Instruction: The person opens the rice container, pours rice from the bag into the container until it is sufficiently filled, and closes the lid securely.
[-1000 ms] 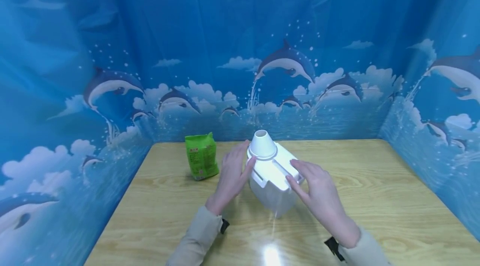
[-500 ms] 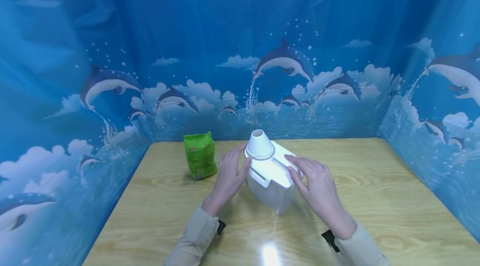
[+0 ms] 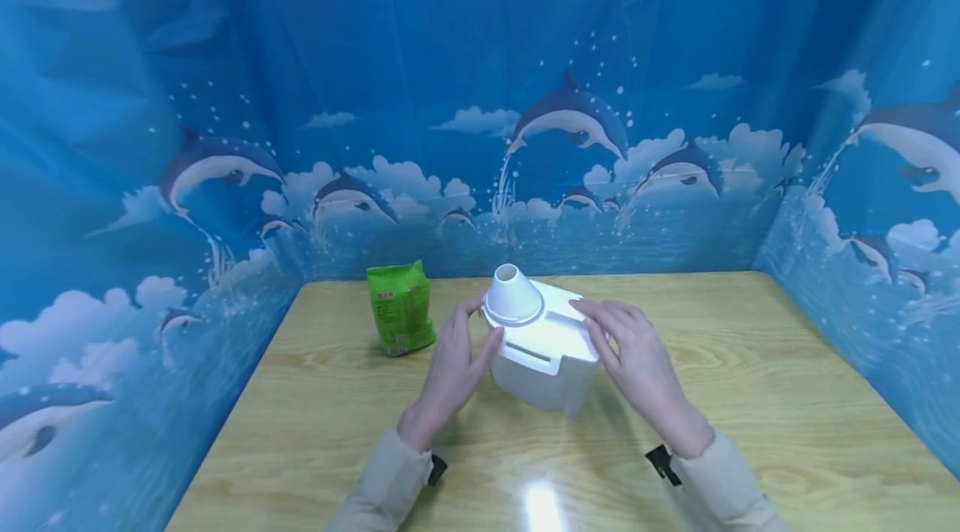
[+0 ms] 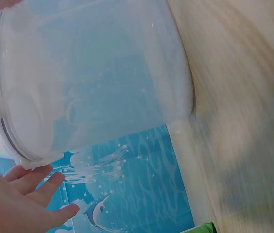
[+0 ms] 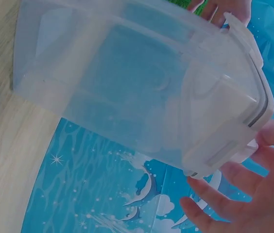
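A translucent plastic storage container (image 3: 536,386) stands upright on the table, also filling much of the left wrist view and the right wrist view. Its white lid (image 3: 558,340) is on and carries a cone-shaped spout (image 3: 513,298) with a round hole at the top. My left hand (image 3: 453,361) holds the lid's left edge beside the cone, thumb in front and fingers behind. At the opposite edge, my right hand (image 3: 641,361) pinches the lid near a side latch (image 5: 219,150). No contents show through the container's walls (image 4: 93,73).
A green printed bag (image 3: 401,308) stands upright to the left of the container. Wood-grain table (image 3: 750,373) surrounds both things. A blue dolphin-print curtain (image 3: 450,98) closes off the back and both sides.
The container has turned counterclockwise on the table, its cone shifting left and its near corner right. Both hands have kept hold of the lid and moved with it.
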Demonstrator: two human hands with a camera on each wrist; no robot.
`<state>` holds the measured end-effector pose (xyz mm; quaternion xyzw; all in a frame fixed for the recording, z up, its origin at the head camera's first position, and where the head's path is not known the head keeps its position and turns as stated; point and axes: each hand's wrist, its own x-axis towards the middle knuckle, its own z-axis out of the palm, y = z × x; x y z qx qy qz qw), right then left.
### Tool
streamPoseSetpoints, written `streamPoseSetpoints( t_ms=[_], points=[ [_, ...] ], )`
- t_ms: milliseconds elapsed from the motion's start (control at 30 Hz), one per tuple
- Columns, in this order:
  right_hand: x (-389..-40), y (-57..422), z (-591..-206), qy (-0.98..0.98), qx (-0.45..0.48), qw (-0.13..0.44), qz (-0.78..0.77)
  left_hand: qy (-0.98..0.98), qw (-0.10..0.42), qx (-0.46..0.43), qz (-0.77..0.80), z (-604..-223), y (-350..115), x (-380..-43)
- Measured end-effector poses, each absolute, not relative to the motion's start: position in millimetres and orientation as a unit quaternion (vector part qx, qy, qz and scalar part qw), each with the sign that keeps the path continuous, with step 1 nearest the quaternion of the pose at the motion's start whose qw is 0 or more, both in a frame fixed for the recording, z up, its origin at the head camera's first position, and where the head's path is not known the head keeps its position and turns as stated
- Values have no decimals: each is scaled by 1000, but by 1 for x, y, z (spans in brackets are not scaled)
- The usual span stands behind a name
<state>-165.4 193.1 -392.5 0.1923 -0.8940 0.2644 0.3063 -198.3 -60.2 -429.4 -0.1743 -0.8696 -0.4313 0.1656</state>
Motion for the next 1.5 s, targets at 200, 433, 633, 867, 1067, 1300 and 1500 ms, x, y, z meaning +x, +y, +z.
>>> streamPoseSetpoints(
  t_ms=[200, 433, 633, 867, 1067, 1300, 1500],
  points=[
    [-171, 198, -390, -890, 205, 293, 283, -858, 209, -191, -427, -432, -61, -186],
    [-178, 203, -391, -894, 212, 259, 296, -858, 264, -199, -394, -436, -62, -170],
    [-181, 204, -392, -892, 222, 237, 315, -862, 273, -188, -384, -436, -63, -160],
    [-182, 205, -392, -889, 226, 212, 337, -862, 305, -189, -357, -436, -64, -155],
    [-180, 203, -391, -894, 223, 205, 330, -861, 329, -191, -338, -436, -67, -154],
    [-173, 188, -390, -893, 260, 286, 229, -857, 330, -199, -342, -430, -71, -164],
    [-163, 170, -391, -897, 283, 306, 146, -864, 290, -203, -357, -427, -73, -167]
  ],
)
